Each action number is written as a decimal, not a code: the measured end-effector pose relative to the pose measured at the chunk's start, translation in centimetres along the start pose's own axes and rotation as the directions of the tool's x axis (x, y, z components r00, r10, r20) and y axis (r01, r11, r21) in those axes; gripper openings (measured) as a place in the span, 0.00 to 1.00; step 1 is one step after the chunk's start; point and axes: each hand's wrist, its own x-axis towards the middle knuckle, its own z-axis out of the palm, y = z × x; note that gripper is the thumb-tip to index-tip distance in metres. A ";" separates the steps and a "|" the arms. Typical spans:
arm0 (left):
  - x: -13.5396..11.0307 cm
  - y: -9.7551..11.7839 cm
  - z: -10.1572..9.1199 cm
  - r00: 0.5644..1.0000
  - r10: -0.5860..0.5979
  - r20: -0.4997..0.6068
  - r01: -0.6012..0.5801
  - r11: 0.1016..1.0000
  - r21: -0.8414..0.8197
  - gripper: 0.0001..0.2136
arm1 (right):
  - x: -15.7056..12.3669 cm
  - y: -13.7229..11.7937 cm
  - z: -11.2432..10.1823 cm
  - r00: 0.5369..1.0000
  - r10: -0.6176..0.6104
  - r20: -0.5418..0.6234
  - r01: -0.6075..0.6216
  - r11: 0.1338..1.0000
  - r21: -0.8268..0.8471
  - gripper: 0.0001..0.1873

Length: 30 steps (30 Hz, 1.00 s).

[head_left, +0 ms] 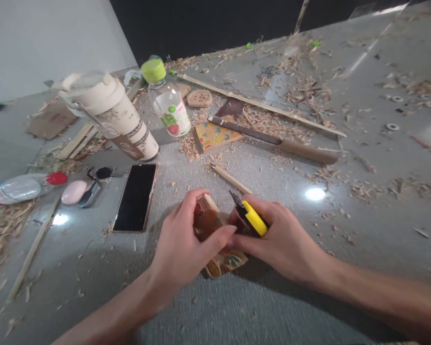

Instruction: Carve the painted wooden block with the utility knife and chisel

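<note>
My left hand [187, 239] is closed around a small painted wooden piece [215, 239] that rests on the grey table [309, 297], thumb along its right side. My right hand [280, 239] grips a yellow-and-black utility knife [251, 216], its tip pointing up and left beside the wooden piece. The two hands touch over the piece, which is partly hidden by my fingers. A thin wooden stick [232, 179] lies just beyond the hands.
A black phone [135, 196] lies left of my hands. Behind it stand a cream tumbler [111, 115] and a green-capped bottle [167, 103]. A painted tile [215, 135], a long wooden-handled blade [273, 140], a long slat [262, 104] and scattered wood shavings lie farther back. A lying bottle [21, 188] and keys [93, 187] are at left.
</note>
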 end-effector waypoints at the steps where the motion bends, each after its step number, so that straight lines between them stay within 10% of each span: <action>1: 0.1 0.0 0.0 1.000 -0.022 0.013 0.022 1.000 -0.009 0.24 | 0.0 0.0 0.0 1.000 0.005 0.003 -0.005 1.000 0.004 0.15; 15: 0.5 0.2 -0.9 0.955 0.276 -0.106 -0.227 0.913 0.338 0.14 | -0.3 0.4 0.9 0.975 -0.218 -0.040 0.210 0.966 -0.151 0.12; 24: 1.1 -1.3 -1.7 0.943 0.330 -0.037 -0.288 0.869 0.402 0.29 | 1.0 1.5 -3.6 0.827 -0.533 0.178 0.502 0.560 -0.658 0.28; 30: 1.1 -1.3 -1.6 0.930 0.364 -0.053 -0.308 0.849 0.429 0.34 | 0.7 1.2 -3.6 0.819 -0.506 0.269 0.535 0.508 -0.675 0.25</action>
